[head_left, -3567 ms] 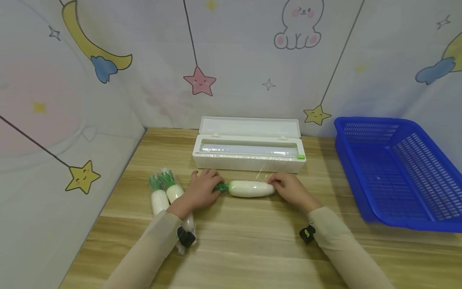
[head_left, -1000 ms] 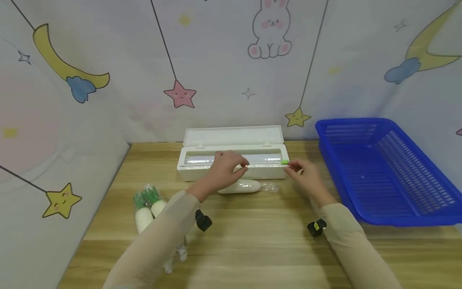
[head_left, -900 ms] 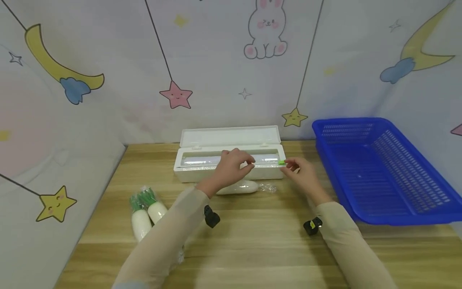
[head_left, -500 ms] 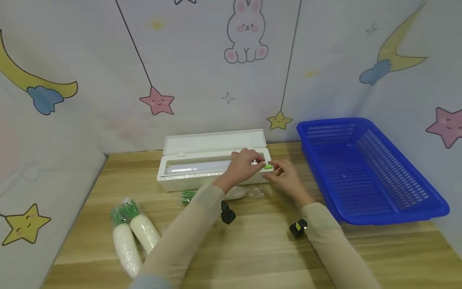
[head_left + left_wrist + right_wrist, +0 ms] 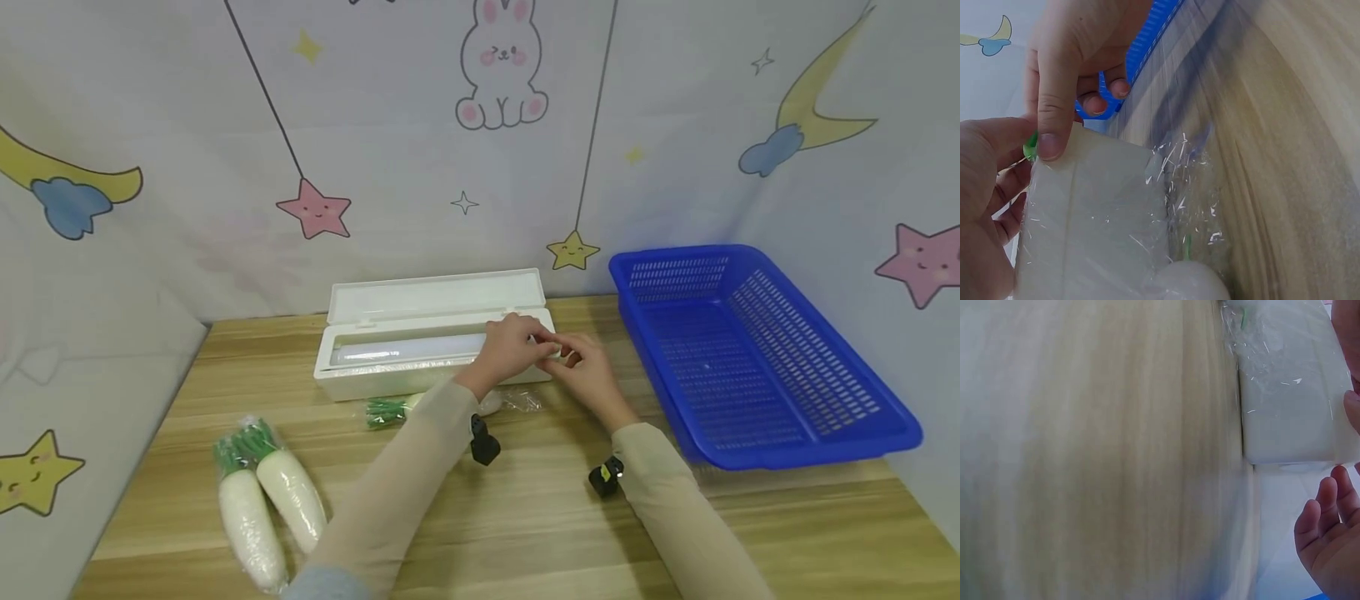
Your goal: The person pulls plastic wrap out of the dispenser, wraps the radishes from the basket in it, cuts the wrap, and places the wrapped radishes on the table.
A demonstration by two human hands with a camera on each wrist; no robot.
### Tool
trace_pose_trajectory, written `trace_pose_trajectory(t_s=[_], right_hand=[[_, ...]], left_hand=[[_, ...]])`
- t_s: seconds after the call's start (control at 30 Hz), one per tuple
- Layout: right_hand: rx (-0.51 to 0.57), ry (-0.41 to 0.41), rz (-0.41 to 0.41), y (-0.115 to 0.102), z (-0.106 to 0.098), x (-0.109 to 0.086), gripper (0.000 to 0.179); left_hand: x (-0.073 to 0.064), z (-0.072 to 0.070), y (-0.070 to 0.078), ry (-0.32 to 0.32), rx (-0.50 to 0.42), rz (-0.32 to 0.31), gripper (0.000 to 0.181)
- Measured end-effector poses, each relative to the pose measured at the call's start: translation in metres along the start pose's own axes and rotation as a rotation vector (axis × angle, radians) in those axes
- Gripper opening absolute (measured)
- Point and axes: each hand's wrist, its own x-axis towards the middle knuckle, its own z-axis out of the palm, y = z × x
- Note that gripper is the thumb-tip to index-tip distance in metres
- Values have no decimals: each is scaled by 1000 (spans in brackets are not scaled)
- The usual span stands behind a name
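Note:
A white cling film dispenser box [image 5: 375,384] stands at the back of the table with its lid raised and a film roll inside. My left hand [image 5: 508,348] pinches the small green slider [image 5: 1030,147] at the box's right end. Beside it, my right hand [image 5: 588,373] holds that corner, its thumb on the front face; the fingertips of both hands meet. Clear film [image 5: 1188,194] hangs down the front of the box. Just before the box lies a film-wrapped white radish [image 5: 491,403], partly hidden by my left forearm.
Two more wrapped white radishes, one leaning left [image 5: 251,529] and another [image 5: 292,496], lie at the left of the table. A blue plastic basket [image 5: 675,408] stands at the right. A patterned cloth wall [image 5: 405,150] closes off the back.
Both hands have left the radish. My left hand has moved right along the box to its end, meeting my right hand at the green slider. The head view has turned rightward.

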Motion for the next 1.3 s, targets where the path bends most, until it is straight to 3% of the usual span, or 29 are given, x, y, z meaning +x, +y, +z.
trace_pose_trajectory(t_s=[0.47,0.63,0.93,1.1,1.3], right_hand=[[26,24,-24,4,-3,2,35],[-15,-13,-24,6,-6,2,34],[-33,-10,-21,4,-2,2,33],[-3,-3,-17,3,3,1,35],[-31,16,-1,6,-3,0,38]], left_hand=[[-1,-3,-3,-7,88,18,18],[-4,-4,-1,-18,146,24,18],[-14,-10,-6,41,244,76,19],[-26,-21,-18,62,279,82,20],[-53,-48,-48,83,242,47,16]])
